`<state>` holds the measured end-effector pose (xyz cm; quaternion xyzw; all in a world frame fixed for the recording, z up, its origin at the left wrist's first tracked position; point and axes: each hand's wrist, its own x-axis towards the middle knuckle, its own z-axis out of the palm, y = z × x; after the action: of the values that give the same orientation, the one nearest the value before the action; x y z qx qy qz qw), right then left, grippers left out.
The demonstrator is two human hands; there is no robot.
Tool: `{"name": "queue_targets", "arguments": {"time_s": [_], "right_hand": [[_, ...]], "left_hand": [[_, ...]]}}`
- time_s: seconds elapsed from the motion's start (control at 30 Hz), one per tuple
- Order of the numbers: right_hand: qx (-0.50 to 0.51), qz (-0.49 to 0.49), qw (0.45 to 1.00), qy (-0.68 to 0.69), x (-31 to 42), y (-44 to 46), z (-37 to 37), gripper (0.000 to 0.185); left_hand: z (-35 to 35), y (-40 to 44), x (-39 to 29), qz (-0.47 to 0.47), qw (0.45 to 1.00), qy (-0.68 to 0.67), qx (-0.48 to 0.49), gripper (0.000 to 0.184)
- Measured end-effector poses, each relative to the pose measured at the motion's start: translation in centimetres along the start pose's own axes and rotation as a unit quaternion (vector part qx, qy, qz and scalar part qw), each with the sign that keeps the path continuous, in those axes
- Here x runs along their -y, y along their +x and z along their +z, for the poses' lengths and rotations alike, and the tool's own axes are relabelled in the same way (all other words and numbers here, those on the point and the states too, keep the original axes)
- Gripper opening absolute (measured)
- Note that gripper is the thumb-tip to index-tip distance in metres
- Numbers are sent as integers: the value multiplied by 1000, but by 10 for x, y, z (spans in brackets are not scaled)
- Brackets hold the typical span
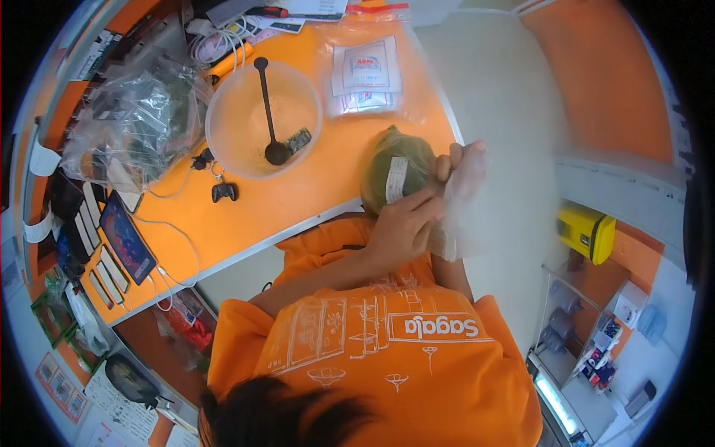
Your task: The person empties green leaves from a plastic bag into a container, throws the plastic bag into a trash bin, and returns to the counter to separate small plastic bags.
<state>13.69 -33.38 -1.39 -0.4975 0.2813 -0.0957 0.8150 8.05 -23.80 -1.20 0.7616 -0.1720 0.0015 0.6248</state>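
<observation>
A clear plastic bag with green contents (380, 167) and a small white printed label rests at the table's right edge. What the green contents are I cannot make out. My left hand (402, 227) is closed on the bag's loose plastic, fingers pinched just beside the filled part. Farther up, my right hand (456, 162) grips the same plastic, partly covered and blurred by it. The loose end of the bag stretches out to the right, past the table edge.
On the orange table (298, 201) stands a translucent tub (216, 127) with a black long-handled spoon (266, 104) inside. Around it are packets in a zip bag (365, 71), a heap of plastic bags (141, 112), a gamepad keychain (223, 192) and several phones (128, 235) with cables.
</observation>
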Motion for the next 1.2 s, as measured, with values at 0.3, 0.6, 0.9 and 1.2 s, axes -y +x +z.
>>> {"name": "queue_targets", "arguments": {"time_s": [0.3, 0.6, 0.9, 1.2], "right_hand": [[62, 16, 990, 123, -6, -4, -28, 26], [101, 75, 978, 164, -11, 12, -26, 30], [125, 80, 967, 207, -9, 9, -22, 32], [97, 63, 978, 172, -9, 9, -20, 35]], "left_hand": [[12, -18, 10, 62, 994, -58, 66, 11], [7, -25, 8, 100, 982, 37, 157, 16], [15, -27, 7, 123, 983, 102, 94, 13], [12, -25, 4, 119, 983, 99, 98, 12]]}}
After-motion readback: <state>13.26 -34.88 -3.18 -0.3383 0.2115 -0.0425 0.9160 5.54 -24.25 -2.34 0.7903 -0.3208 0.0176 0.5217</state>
